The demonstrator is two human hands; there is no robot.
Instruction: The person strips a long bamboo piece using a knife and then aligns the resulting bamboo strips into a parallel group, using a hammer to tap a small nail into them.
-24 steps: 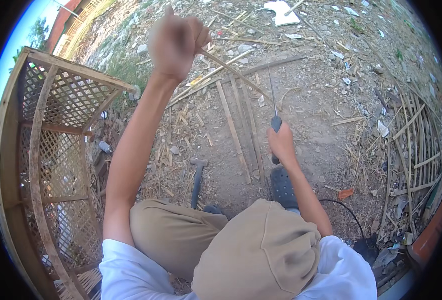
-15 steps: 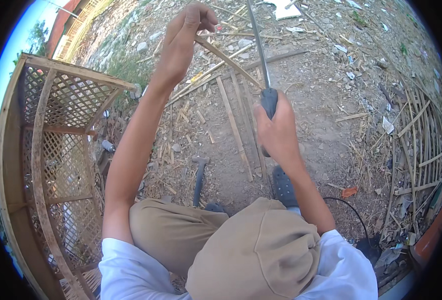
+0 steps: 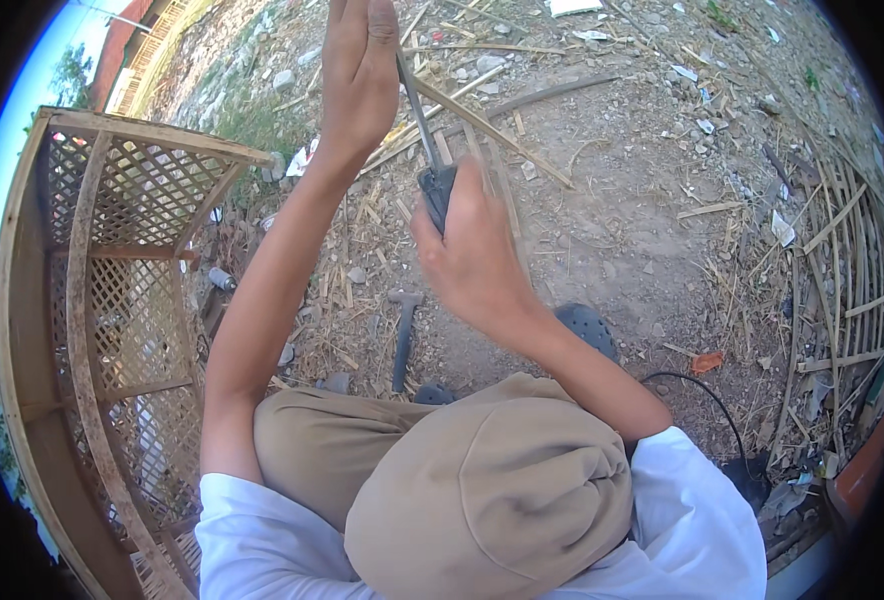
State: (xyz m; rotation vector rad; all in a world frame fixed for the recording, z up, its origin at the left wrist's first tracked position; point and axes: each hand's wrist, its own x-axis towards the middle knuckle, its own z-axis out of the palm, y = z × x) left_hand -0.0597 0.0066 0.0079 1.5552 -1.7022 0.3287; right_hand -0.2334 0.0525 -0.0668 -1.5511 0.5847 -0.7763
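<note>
Thin wooden strip [image 3: 507,142] slants down-right from beside L hand [image 3: 360,90], one long piece, no cut visible, so work looks only partway. Knife [image 3: 437,182] has its blade up by strip's top end; R hand [image 3: 472,250] wraps the handle. L fingers run out of frame (can't tell grip). Hammer [image 3: 404,335] on ground, lattice frame [image 3: 157,138] far L.

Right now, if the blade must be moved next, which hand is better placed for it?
The right hand, most likely: it grips the dark handle of the blade. The left hand is up at one end of the thin strip, though its grip is unclear.
</note>
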